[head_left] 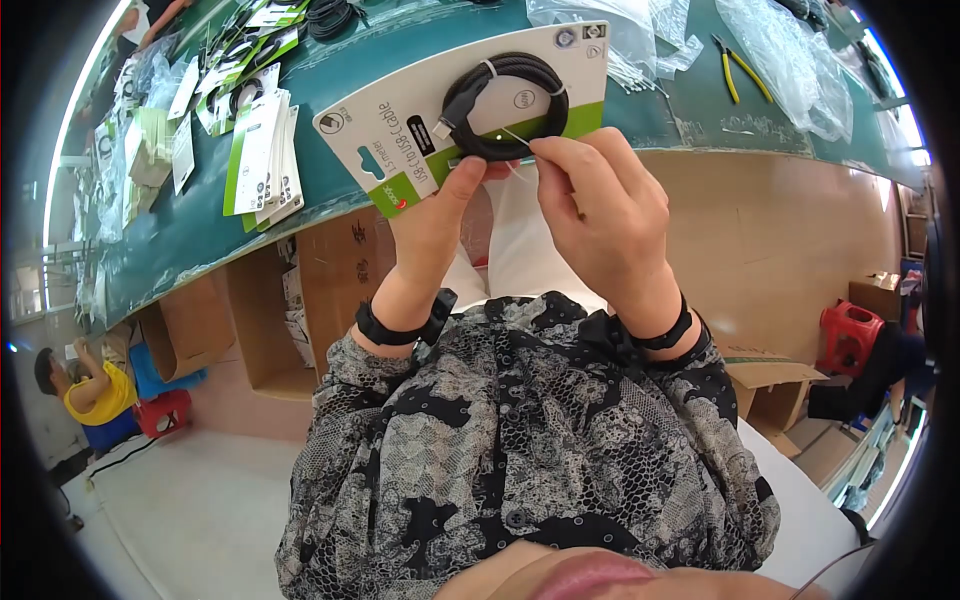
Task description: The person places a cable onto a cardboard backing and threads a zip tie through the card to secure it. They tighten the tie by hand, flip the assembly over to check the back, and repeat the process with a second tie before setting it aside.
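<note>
My left hand grips the lower edge of a white and green packaging card, thumb in front. The card is tilted above my lap, near the bench's front edge. A coiled black braided cable lies against its face, its plug end showing inside the ring. Thin white ties go round the coil at its top and right side. My right hand is closed in a pinch at the coil's lower right, on the end of a thin white cable tie. Another thin white tail hangs below the card.
Packaging cards and black cables are piled on the green bench to the left. Loose white cable ties, yellow-handled pliers and clear plastic bags lie right. Cardboard boxes stand below; another person is far left.
</note>
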Available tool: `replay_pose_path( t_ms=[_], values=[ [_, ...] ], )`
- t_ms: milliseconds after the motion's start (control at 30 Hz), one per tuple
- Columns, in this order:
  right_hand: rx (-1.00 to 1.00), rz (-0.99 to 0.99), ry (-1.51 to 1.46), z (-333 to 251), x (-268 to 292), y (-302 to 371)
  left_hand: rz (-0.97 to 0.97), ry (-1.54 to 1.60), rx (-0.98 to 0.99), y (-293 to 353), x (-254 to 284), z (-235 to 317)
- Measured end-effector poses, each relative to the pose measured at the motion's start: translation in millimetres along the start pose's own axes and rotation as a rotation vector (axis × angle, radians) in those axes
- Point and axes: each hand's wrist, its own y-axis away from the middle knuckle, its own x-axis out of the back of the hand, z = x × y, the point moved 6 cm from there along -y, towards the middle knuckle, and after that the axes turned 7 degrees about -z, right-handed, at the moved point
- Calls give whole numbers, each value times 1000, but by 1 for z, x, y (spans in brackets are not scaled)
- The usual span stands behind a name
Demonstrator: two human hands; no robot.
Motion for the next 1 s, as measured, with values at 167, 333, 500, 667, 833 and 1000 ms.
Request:
replay_pose_path(
  t_ms=[167, 333, 500, 667, 833, 1000],
  values=[
    [52, -38, 33, -1, -2, -4, 18, -34, -48, 0, 0, 3],
    [41, -107, 73, -1, -7, -6, -23, -98, -92, 2, 1, 4],
    [27, -128, 85, 0, -10, -7, 2, -102, -110, 5, -2, 7],
    [17, -154, 90, -2, -15, -6, 18, -130, -111, 5, -4, 7],
    [-22, -183, 92, 1, -18, -6, -15, -381, -182, 10, -9, 9],
    [-73, -121, -98, 12, -4, -7, 37, -106, 73, 7, 7, -7]
  ],
)
